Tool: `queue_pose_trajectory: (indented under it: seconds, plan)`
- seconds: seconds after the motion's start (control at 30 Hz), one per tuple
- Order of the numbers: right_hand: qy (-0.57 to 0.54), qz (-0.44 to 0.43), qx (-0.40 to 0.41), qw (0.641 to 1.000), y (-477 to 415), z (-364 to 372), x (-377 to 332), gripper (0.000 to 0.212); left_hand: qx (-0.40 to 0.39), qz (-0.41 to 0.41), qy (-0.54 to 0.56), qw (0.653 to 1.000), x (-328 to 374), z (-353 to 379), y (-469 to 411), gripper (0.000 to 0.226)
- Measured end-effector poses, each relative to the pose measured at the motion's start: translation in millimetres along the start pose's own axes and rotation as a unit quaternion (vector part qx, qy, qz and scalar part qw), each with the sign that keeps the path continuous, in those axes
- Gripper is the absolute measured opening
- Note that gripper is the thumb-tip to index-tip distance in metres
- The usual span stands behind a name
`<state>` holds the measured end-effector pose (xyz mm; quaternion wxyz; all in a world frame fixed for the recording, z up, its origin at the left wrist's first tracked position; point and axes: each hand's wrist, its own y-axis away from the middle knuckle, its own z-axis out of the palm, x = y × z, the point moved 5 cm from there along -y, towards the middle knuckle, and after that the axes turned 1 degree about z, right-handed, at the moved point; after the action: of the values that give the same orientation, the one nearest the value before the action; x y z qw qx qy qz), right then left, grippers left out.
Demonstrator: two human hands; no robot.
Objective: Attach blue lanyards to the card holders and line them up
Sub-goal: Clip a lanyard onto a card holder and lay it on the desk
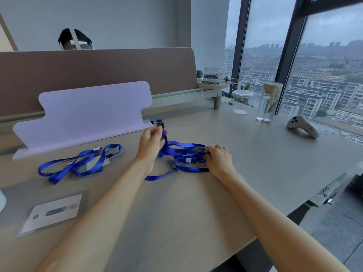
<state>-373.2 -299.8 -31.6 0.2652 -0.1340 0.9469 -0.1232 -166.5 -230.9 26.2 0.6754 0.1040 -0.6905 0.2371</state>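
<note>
A tangle of blue lanyards (182, 156) lies on the table's middle. My left hand (150, 143) pinches one lanyard strap just below its metal clip (160, 123), lifting that end off the table. My right hand (219, 160) rests on the right side of the tangle, fingers curled onto the straps. To the left lies another blue lanyard (78, 163) on top of a clear card holder (88, 165). A separate card holder (54, 213) with a white card in it lies at the near left.
A lilac stand (88, 112) rises behind the lanyards, with a brown partition (98, 69) beyond it and a person's head above that. A glass bottle (268, 103), a clear jar (242, 101) and a white controller (302, 125) stand at the right by the window. The table edge (275, 224) runs at the near right.
</note>
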Motion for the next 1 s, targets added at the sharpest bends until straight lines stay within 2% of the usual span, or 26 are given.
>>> queue_pose_trajectory:
  seconds: [0.1, 0.17, 0.33, 0.5, 0.63, 0.7, 0.8, 0.87, 0.93, 1.0]
  plan:
    - [0.009, -0.004, -0.007, 1.0, 2, -1, -3, 0.03, -0.002, -0.008, 0.198, 0.98, 22, -28, 3, 0.018]
    - [0.028, -0.008, -0.008, 1.0, 5, -2, -5, 0.03, 0.013, -0.007, 0.268, 0.963, 39, -51, 6, 0.019]
    - [0.024, -0.004, -0.017, 1.0, 9, -4, -11, 0.026, 0.052, 0.001, 0.263, 0.963, 57, -108, 18, 0.022]
    - [-0.077, -0.05, 0.0, 0.996, 22, -17, -34, 0.037, 0.08, 0.012, 0.225, 0.971, 59, -150, 30, 0.022]
    - [-0.082, -0.092, 0.127, 0.984, 22, -32, -62, 0.037, 0.088, 0.034, 0.21, 0.973, 67, -175, 37, 0.02]
    - [-0.1, -0.101, 0.159, 0.977, 19, -37, -86, 0.036, 0.096, 0.052, 0.155, 0.982, 71, -187, 40, 0.02]
    - [-0.147, -0.14, 0.141, 0.969, 23, -32, -135, 0.035, 0.076, 0.074, -0.033, 0.994, 72, -195, 46, 0.018]
    - [-0.204, -0.163, 0.078, 0.962, 32, -17, -170, 0.035, 0.022, 0.069, -0.179, 0.981, 65, -193, 50, 0.017]
    - [-0.27, -0.172, -0.029, 0.947, 43, 6, -205, 0.034, -0.034, 0.045, -0.325, 0.944, 51, -190, 55, 0.017]
    - [-0.295, -0.17, -0.14, 0.93, 52, 30, -232, 0.034, -0.059, 0.021, -0.407, 0.911, 36, -193, 63, 0.022]
